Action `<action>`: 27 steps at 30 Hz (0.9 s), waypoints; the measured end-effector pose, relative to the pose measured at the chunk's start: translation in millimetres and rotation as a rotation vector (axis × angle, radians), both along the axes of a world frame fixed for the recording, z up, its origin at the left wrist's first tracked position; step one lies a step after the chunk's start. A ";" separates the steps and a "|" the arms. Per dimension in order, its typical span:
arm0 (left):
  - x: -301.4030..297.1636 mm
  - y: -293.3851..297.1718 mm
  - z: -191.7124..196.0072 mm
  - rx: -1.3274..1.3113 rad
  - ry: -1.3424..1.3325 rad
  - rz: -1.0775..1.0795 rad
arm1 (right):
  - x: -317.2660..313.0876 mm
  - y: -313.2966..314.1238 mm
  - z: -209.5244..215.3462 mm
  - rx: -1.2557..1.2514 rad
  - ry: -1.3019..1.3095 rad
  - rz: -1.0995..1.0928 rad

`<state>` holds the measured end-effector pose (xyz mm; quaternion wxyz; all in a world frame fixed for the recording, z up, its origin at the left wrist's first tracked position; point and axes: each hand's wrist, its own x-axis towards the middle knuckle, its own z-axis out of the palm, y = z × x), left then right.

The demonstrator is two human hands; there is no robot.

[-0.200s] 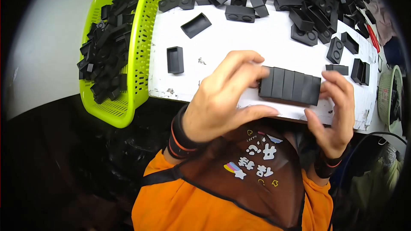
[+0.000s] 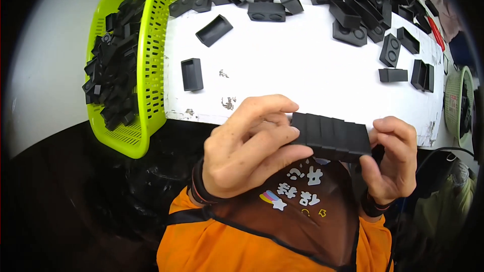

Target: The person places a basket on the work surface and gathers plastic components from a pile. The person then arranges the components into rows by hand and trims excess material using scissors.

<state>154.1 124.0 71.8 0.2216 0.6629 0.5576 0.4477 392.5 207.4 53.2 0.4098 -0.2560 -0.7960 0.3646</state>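
Note:
Between my two hands, in front of the table's near edge, is a row of several black rectangular plastic blocks (image 2: 330,136) pressed side by side. My left hand (image 2: 249,148) is closed on the row's left end, thumb below and fingers at the side. At the other end, my right hand (image 2: 390,158) grips with the thumb low and the fingers curled behind the last block. The row tilts slightly down to the right, and its blocks are a little out of line with each other. Fingertips behind the row are partly hidden.
A white table (image 2: 282,60) carries a heap of black blocks (image 2: 353,0) along its far side. Loose ones lie nearer, such as an open-topped block (image 2: 191,74). At left stands a green basket (image 2: 151,65) of black parts; at right, a pale green basket (image 2: 454,103).
The row of blocks has come off the tabletop toward me, with both hands moving nearer along with it. My fingers have closed on its two ends. The whole view has shifted slightly.

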 end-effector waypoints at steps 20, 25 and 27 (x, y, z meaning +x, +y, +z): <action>-76.8 0.9 51.8 0.298 0.785 0.449 | 25.3 9.5 -15.1 -0.107 0.008 -0.230; -100.4 -24.0 71.5 0.338 1.199 0.833 | 44.5 36.8 0.7 -0.115 -0.165 -0.371; -65.5 -17.1 36.7 0.165 0.873 0.461 | 13.0 49.1 12.7 0.072 -0.588 -0.402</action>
